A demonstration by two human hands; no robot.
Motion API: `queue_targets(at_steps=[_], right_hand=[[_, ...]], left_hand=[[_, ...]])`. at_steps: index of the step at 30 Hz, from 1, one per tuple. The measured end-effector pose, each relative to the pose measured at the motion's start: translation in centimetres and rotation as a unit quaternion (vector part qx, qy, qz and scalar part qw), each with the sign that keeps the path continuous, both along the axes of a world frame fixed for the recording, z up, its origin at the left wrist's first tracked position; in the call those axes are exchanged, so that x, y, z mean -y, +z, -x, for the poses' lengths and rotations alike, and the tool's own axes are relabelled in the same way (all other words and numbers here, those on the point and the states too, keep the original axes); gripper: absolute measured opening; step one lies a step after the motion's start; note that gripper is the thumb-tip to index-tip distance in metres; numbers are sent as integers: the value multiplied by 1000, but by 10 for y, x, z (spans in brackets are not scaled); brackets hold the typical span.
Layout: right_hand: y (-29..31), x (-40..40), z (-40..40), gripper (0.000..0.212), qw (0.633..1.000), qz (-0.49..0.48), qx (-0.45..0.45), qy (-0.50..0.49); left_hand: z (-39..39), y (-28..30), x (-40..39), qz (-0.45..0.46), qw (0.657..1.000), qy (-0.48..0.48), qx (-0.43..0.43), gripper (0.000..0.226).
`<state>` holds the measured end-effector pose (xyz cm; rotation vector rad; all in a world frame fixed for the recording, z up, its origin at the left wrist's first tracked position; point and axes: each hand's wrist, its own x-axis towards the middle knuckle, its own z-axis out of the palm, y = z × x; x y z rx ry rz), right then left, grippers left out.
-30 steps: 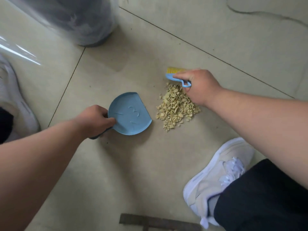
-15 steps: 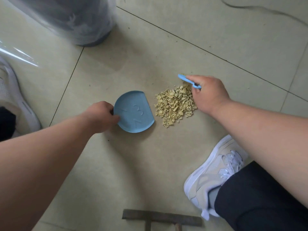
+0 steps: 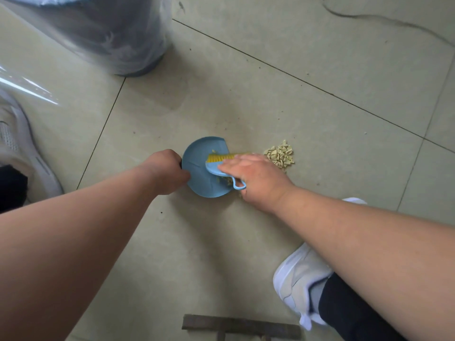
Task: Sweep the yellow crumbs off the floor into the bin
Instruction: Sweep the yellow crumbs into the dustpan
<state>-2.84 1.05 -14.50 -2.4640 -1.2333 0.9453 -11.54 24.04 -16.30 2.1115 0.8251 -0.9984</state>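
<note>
Crumbs (image 3: 279, 155) half hidden under our right hand (image 3: 256, 179) gripping the brush (image 3: 221, 163); left hand (image 3: 165, 172) fist clamps the dustpan (image 3: 199, 178) handle, unseen.

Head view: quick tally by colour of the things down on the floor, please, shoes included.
Blue: 2, the dustpan and the brush
Yellow: 1, the crumb pile
White: 2, the left shoe and the right shoe
Dark: 1, the lined bin
Total: 6
</note>
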Motion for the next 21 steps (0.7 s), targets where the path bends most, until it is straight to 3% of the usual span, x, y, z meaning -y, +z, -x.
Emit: queue_targets(at_steps=[3, 6, 9, 13, 21], right_hand=[[6, 3, -11, 62, 999, -23, -5, -34], [15, 17, -38, 60, 989, -34, 24, -142], [23, 43, -63, 52, 964, -12, 52, -261], [19, 82, -59, 48, 936, 56, 45, -343], [-2, 36, 3, 46, 964, 38, 25, -262]], left_hand=[[0, 0, 3, 3, 1000, 8, 9, 19], [0, 1, 4, 6, 1000, 10, 12, 20], [-2, 3, 5, 7, 1000, 1, 15, 19], [-4, 5, 10, 9, 1000, -15, 13, 19], [-8, 1, 24, 15, 999, -30, 10, 20]])
